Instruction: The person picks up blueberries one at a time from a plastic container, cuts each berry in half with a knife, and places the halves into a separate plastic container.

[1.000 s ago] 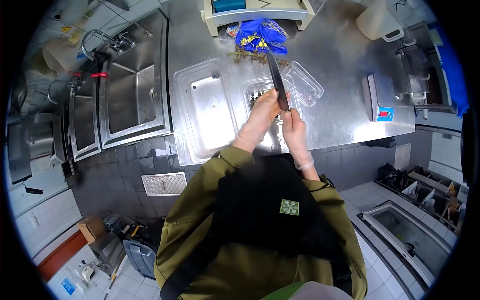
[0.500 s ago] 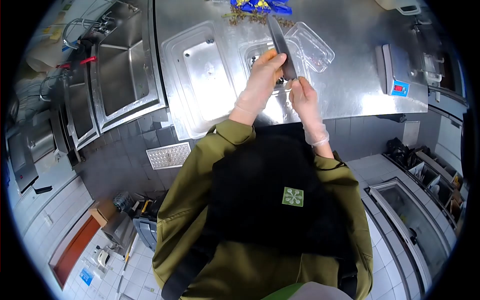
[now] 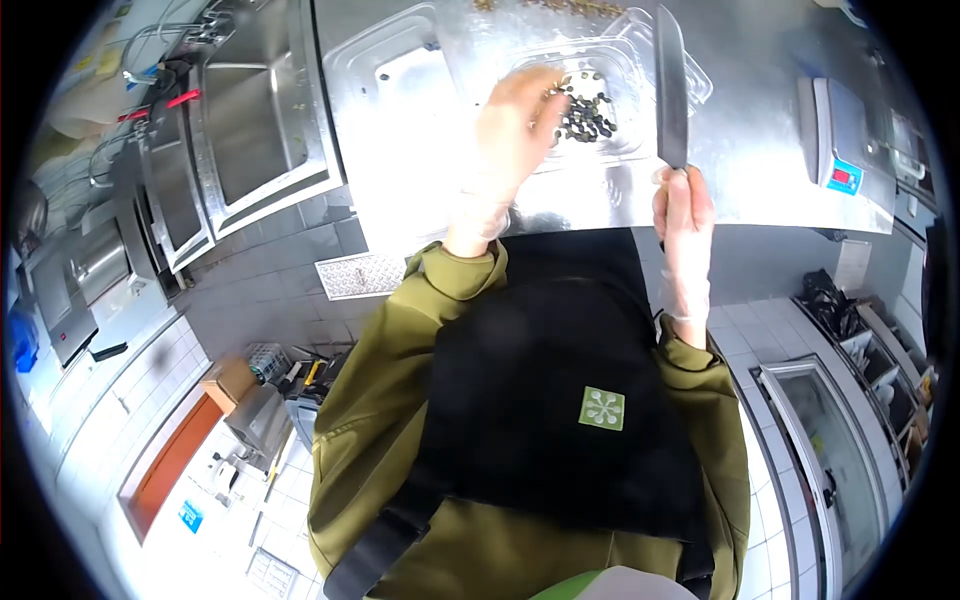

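Note:
In the head view my right hand [image 3: 685,212], in a clear glove, is closed round the handle of a kitchen knife [image 3: 671,95]. The blade points away from me, to the right of a clear plastic container [image 3: 632,140]. Many small dark round pieces [image 3: 585,122] lie in that container; their exact kind is too small to make out. My gloved left hand [image 3: 515,125] is over the container's left side, beside the pieces. It is blurred, with thumb and fingers apart and nothing plainly between them.
To the left stands a larger clear tray [image 3: 385,150] with a few dark bits. Another clear container [image 3: 700,85] lies behind the knife. Brown stems [image 3: 575,8] are scattered at the back. A digital scale [image 3: 840,140] stands right; steel sinks [image 3: 262,120] are left.
The knife has moved right, from over the container to beside it, and stands more upright in view. My left hand has come off the blade and shifted left, uncovering the dark pieces.

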A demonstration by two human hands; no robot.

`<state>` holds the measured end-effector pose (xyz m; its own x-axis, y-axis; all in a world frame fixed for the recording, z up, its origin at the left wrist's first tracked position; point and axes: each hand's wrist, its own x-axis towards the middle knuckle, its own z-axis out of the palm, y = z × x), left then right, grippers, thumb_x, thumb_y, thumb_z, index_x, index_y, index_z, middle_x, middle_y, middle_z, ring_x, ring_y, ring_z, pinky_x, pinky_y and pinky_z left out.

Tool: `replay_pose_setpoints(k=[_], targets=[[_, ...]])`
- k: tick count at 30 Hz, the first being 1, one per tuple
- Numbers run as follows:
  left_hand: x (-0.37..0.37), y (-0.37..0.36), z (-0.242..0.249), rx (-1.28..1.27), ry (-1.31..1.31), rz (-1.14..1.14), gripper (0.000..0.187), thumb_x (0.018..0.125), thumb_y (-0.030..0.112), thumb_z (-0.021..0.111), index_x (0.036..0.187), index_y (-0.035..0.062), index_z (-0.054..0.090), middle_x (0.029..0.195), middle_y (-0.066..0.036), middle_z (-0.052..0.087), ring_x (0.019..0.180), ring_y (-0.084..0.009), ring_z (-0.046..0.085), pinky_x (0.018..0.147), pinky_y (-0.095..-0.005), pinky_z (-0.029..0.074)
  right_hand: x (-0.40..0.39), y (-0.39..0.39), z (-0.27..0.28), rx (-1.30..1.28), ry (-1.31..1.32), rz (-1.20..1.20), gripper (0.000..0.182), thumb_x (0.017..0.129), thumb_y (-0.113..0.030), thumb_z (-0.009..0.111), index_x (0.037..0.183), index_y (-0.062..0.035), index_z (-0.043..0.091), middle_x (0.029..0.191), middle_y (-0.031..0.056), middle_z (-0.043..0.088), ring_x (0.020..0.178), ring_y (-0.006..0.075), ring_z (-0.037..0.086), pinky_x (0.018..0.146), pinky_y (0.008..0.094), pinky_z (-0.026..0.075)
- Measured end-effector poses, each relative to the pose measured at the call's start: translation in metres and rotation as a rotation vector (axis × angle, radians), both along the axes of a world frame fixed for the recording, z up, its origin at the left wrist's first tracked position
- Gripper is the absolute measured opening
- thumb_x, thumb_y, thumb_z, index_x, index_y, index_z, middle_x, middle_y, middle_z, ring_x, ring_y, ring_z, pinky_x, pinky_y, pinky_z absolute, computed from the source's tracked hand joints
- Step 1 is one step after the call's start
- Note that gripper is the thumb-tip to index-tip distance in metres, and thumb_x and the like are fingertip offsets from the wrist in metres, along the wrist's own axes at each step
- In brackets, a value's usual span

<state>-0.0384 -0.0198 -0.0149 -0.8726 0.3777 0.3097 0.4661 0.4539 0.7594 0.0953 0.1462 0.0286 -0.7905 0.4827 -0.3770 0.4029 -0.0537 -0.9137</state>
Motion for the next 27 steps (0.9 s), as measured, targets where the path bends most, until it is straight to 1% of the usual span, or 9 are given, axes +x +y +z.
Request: replay_pose_setpoints(k=[3, 5, 10, 13, 17, 19, 20, 23, 27], targets=[[-0.020, -0.040, 0.022, -0.259, -0.148, 0.446, 0.024, 0.086, 0.017, 0.056, 0.107, 0.0076, 0.063, 0.107, -0.011, 0.063, 0.094, -0.0294, 0.062, 0.081, -0.0344, 0.049, 0.005, 0.001, 0.002, -0.022, 0.020, -0.010, 0.020, 0.095, -0.022, 0.046, 0.085, -0.0044, 0.051, 0.064, -0.0048, 0.038, 0.057, 0.0030, 0.032, 0.049, 0.0203, 0.027], [-0.043, -0.067, 0.001, -0.550, -0.092, 0.548, 0.031, 0.084, 0.017, 0.057, 0.112, 0.0049, 0.059, 0.108, -0.014, 0.063, 0.096, -0.0317, 0.062, 0.082, -0.0341, 0.049, 0.005, 0.001, 0.006, -0.014, 0.016, -0.023, 0.021, 0.095, -0.022, 0.045, 0.084, -0.0045, 0.051, 0.063, -0.0049, 0.038, 0.056, 0.0025, 0.031, 0.049, 0.0199, 0.027], [-0.099, -0.112, -0.089, -0.997, -0.105, 0.429, 0.027, 0.079, 0.013, 0.057, 0.102, -0.0011, 0.058, 0.095, -0.021, 0.062, 0.084, -0.0362, 0.063, 0.078, -0.0371, 0.051, 0.005, -0.004, 0.010, -0.050, 0.023, -0.003, 0.020, 0.095, -0.020, 0.043, 0.084, -0.0044, 0.050, 0.061, -0.0056, 0.036, 0.053, 0.0015, 0.031, 0.047, 0.0188, 0.026], [-0.101, -0.120, -0.108, -1.098, 0.124, 0.383, 0.019, 0.077, 0.009, 0.055, 0.094, 0.0001, 0.059, 0.087, -0.020, 0.062, 0.076, -0.0357, 0.063, 0.074, -0.0375, 0.052, 0.004, -0.009, 0.011, -0.062, 0.031, 0.012, 0.020, 0.095, -0.019, 0.043, 0.084, -0.0043, 0.050, 0.060, -0.0059, 0.036, 0.053, 0.0010, 0.031, 0.046, 0.0185, 0.026], [-0.099, -0.146, -0.118, -0.713, 0.120, 0.282, 0.019, 0.078, 0.009, 0.057, 0.094, -0.0008, 0.061, 0.090, -0.019, 0.062, 0.080, -0.0326, 0.064, 0.074, -0.0355, 0.051, 0.004, -0.012, 0.000, -0.026, 0.052, 0.047, 0.019, 0.096, -0.021, 0.041, 0.086, -0.0077, 0.051, 0.058, -0.0066, 0.036, 0.048, 0.0011, 0.029, 0.043, 0.0184, 0.022], [-0.083, -0.120, -0.066, -0.581, -0.033, 0.355, 0.021, 0.078, 0.010, 0.059, 0.096, -0.0014, 0.062, 0.093, -0.019, 0.062, 0.083, -0.0294, 0.064, 0.076, -0.0334, 0.050, 0.002, -0.017, 0.001, 0.025, 0.033, 0.055, 0.019, 0.096, -0.019, 0.041, 0.087, -0.0048, 0.051, 0.059, -0.0058, 0.035, 0.050, 0.0020, 0.030, 0.045, 0.0188, 0.025], [-0.066, -0.100, -0.021, -0.444, -0.152, 0.379, 0.022, 0.080, 0.011, 0.059, 0.098, -0.0016, 0.062, 0.097, -0.016, 0.063, 0.086, -0.0255, 0.063, 0.079, -0.0316, 0.049, -0.002, -0.022, 0.005, 0.172, 0.096, 0.082, 0.020, 0.095, -0.018, 0.042, 0.086, -0.0029, 0.052, 0.059, -0.0043, 0.036, 0.052, 0.0036, 0.031, 0.047, 0.0208, 0.028], [-0.027, -0.062, 0.043, 0.112, -0.484, 0.320, 0.022, 0.086, 0.011, 0.056, 0.104, -0.0010, 0.061, 0.102, -0.012, 0.064, 0.091, -0.0179, 0.061, 0.082, -0.0274, 0.046, -0.002, -0.027, 0.008, 0.235, 0.122, 0.214, 0.017, 0.094, -0.014, 0.045, 0.097, 0.0017, 0.051, 0.069, 0.0114, 0.057, 0.059, 0.0133, 0.052, 0.054, 0.0275, 0.042], [-0.007, -0.023, 0.049, 0.860, -0.854, -0.005, 0.023, 0.090, 0.009, 0.051, 0.109, 0.0005, 0.059, 0.105, -0.008, 0.064, 0.095, -0.0127, 0.059, 0.082, -0.0241, 0.046, -0.009, -0.041, 0.020, 0.334, 0.158, 0.285, 0.014, 0.090, -0.010, 0.049, 0.100, 0.0002, 0.050, 0.061, 0.0198, 0.051, 0.055, 0.0349, 0.055, 0.052, 0.0346, 0.043]])
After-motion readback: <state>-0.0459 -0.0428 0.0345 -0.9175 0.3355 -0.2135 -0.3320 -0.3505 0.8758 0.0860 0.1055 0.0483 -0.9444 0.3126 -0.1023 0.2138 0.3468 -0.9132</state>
